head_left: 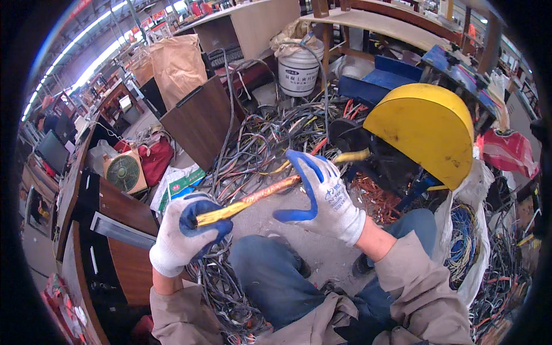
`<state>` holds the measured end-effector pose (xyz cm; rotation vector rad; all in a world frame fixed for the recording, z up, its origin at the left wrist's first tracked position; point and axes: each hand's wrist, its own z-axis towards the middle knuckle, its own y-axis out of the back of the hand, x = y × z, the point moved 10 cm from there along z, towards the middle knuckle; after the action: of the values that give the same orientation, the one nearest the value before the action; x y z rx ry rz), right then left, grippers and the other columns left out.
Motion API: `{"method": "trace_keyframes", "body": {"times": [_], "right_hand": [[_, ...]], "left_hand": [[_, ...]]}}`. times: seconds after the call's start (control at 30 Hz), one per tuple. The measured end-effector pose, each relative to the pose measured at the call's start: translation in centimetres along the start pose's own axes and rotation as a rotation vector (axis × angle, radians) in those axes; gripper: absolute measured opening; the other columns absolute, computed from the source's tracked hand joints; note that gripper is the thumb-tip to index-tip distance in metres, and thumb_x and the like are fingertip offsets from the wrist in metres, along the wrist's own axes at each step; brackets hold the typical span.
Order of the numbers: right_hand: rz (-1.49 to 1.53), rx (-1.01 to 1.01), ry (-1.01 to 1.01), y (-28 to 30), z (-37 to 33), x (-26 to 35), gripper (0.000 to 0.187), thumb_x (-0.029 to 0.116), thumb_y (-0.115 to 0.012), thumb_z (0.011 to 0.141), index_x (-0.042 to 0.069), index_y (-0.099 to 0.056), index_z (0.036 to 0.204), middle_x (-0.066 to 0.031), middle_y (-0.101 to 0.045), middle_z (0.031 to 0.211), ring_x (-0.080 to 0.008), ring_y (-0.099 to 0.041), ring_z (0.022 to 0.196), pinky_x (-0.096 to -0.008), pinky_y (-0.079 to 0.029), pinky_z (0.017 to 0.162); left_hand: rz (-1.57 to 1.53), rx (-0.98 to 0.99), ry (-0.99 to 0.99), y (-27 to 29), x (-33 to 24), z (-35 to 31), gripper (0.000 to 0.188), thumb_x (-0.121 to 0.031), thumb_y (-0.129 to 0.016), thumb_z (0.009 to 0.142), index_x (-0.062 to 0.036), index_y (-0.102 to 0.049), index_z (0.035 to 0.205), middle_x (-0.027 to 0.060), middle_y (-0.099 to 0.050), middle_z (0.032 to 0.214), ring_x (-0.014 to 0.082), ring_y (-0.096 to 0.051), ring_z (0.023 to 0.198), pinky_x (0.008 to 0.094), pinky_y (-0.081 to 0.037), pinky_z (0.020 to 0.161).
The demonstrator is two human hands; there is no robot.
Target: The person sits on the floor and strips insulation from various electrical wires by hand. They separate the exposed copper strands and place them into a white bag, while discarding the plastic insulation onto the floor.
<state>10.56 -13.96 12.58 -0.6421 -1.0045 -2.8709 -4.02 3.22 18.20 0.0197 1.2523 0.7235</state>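
A thick cable (267,191), yellow with a copper-coloured stretch along its middle, slants up from left to right in front of me. My left hand (190,224), in a white glove with blue coating, is closed around its near-left end. My right hand (325,198), gloved the same way, reaches over the cable with thumb and fingers spread apart. Behind that hand the cable is hidden; a yellow length comes out on its far side, toward a machine with a rounded yellow guard (425,129). Whether the right palm touches the cable I cannot tell.
Tangled wires (276,135) cover the floor ahead. Copper-coloured scraps (376,195) lie under the machine. A white bucket (299,72) stands at the back. Brown wooden panels (201,123) and a fan (125,172) are on the left; a white sack (482,221) with wires sits right.
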Motion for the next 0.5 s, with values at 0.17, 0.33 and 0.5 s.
{"method": "trace_keyframes", "body": {"times": [0.17,0.33,0.5], "right_hand": [[0.255,0.095,-0.097,1.8,-0.5,3.4,0.052,0.020,-0.079,0.082,0.001,-0.060,0.126,-0.0176,-0.069,0.094,-0.0310,-0.068,0.083,-0.0376,-0.052,0.072],[0.422,0.060,-0.375,1.3,-4.6,3.2,0.033,0.017,-0.072,0.088,0.001,-0.065,0.117,-0.0203,-0.068,0.104,-0.0369,-0.067,0.092,-0.0408,-0.052,0.078],[0.357,0.003,-0.470,2.6,-7.5,1.4,0.029,0.014,-0.070,0.089,0.000,-0.066,0.113,-0.0212,-0.067,0.099,-0.0368,-0.066,0.090,-0.0392,-0.051,0.075]], "left_hand": [[-0.175,-0.087,0.107,-0.5,0.8,0.5,0.025,-0.001,-0.075,0.081,0.0072,-0.064,0.102,0.0062,-0.068,0.093,0.0095,-0.063,0.083,0.0238,-0.052,0.076],[-0.496,-0.067,0.117,-6.6,3.6,1.1,0.013,-0.004,-0.065,0.092,0.0032,-0.066,0.102,0.0067,-0.069,0.091,0.0118,-0.066,0.080,0.0263,-0.054,0.076],[-0.389,-0.032,0.193,-11.1,3.8,0.0,0.017,-0.007,-0.065,0.092,0.0052,-0.066,0.104,0.0062,-0.069,0.089,0.0069,-0.060,0.073,0.0215,-0.049,0.066]]}}
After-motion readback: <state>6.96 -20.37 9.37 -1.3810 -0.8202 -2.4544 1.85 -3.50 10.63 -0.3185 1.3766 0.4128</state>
